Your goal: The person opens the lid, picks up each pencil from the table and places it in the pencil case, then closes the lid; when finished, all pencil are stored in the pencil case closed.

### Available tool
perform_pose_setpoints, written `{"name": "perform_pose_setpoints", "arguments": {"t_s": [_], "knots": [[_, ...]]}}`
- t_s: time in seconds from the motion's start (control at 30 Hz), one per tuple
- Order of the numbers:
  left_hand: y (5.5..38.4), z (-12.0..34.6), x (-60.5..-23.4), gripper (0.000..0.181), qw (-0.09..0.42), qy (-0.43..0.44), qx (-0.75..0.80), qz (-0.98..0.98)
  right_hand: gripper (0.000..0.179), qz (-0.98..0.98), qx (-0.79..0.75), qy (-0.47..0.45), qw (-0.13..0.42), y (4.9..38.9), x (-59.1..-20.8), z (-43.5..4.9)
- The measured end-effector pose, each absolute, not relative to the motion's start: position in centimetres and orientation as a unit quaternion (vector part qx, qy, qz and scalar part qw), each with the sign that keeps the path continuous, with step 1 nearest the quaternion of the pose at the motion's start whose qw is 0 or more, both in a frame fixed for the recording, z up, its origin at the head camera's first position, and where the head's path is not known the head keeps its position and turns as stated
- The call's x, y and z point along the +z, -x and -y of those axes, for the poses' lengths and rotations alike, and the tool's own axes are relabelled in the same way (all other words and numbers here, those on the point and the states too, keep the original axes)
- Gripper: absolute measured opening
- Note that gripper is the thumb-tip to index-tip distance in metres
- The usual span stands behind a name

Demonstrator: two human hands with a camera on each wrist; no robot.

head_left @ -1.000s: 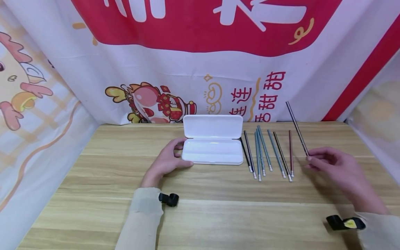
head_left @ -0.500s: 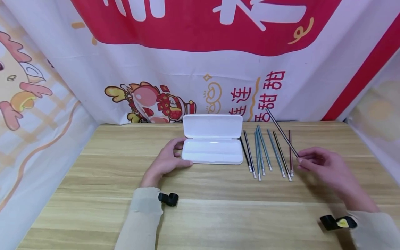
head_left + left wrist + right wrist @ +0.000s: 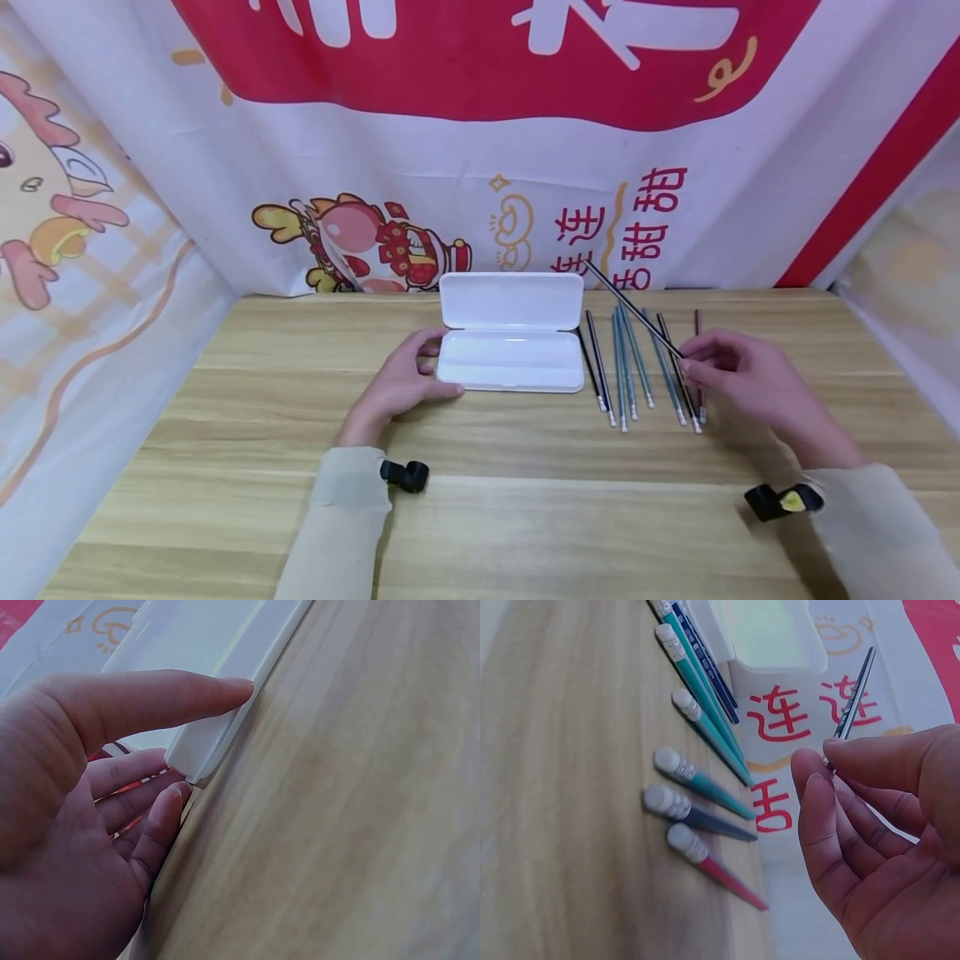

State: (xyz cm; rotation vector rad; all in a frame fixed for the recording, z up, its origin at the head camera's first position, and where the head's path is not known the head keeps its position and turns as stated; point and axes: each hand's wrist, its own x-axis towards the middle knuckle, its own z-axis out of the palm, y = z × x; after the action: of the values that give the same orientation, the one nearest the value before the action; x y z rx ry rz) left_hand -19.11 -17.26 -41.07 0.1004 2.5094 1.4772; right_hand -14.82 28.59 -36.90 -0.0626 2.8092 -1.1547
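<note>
A white pencil case [image 3: 510, 386] stands with its lid [image 3: 512, 302] raised at the back of the table, its inside bare. My left hand [image 3: 405, 379] holds the case's left end. In the left wrist view its thumb [image 3: 172, 697] lies over the front rim and the other fingers are at the corner. My right hand [image 3: 742, 375] pinches a dark pencil [image 3: 855, 694] near one end between thumb and index finger. That pencil slants up and left, above a row of pencils lying on the table. Among these are teal pencils [image 3: 637, 358], dark ones and a red pencil [image 3: 727, 877].
The lying pencils start right beside the case's right end, white erasers [image 3: 671, 761] toward me. Behind the wooden table [image 3: 525, 533] hangs a printed cloth [image 3: 375, 158], and more cloth closes off both sides. A small black camera sits on each wrist.
My right hand has moved left with the dark pencil, from right of the row to over its right part, and the pencil leans further left. The left hand and case have stayed put.
</note>
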Motion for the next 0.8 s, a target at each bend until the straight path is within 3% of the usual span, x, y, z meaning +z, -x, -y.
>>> {"name": "perform_pose_setpoints", "arguments": {"t_s": [0.8], "knots": [[19.0,17.4,-41.0,0.091,0.115,-0.033,0.504,-0.856,0.017,-0.933,-0.337,0.108,0.064,18.0,-36.1,-23.8]]}}
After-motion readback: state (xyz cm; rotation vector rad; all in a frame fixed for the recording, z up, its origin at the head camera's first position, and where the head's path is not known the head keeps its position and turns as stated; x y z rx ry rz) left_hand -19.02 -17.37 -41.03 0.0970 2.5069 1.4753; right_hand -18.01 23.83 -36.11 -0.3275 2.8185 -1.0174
